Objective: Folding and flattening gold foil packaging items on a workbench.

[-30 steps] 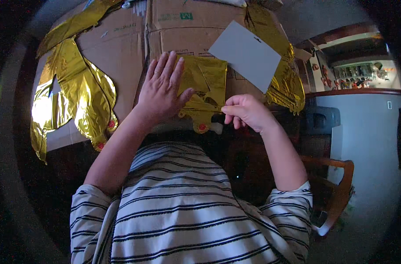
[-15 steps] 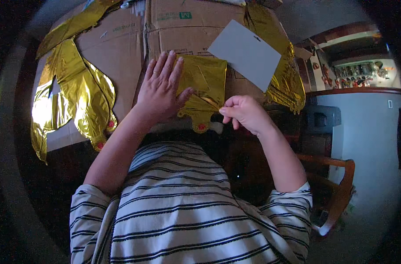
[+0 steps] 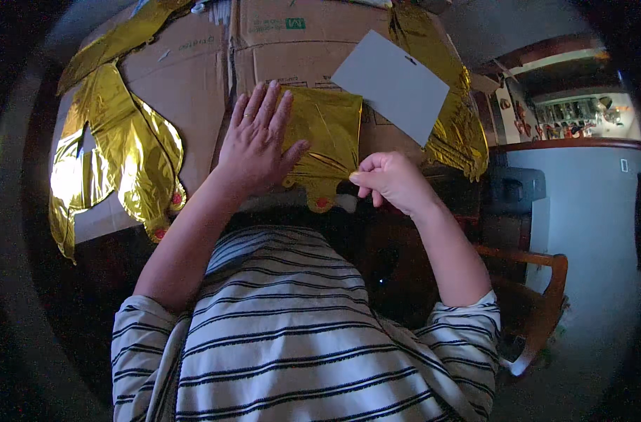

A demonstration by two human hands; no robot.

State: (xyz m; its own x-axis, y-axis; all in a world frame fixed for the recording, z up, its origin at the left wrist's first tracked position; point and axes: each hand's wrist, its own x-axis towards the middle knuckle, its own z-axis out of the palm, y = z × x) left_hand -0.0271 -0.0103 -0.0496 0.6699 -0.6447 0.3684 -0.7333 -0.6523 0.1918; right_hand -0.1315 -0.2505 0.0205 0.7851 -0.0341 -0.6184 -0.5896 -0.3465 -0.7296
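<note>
A folded gold foil balloon (image 3: 325, 119) lies on the cardboard at the near edge, with a tab bearing a red spot hanging over that edge. My left hand (image 3: 258, 137) rests flat along the balloon's left side, fingers stretched out and a ring on one of them. At the balloon's lower right corner, my right hand (image 3: 385, 181) pinches the foil between thumb and forefinger. Creases run through the foil toward that pinch. Part of the balloon's left side is hidden under my left hand.
Brown cardboard (image 3: 183, 77) covers the work surface. More gold foil balloons (image 3: 113, 133) drape over its left side, and another gold foil piece (image 3: 455, 130) lies at the right. A white card (image 3: 393, 86) with a small slot overlaps the cardboard. A wooden chair (image 3: 545, 295) stands right.
The foil near my right hand's pinch looks flatter, and the raised fold there has gone down. Both hands stay in nearly the same places.
</note>
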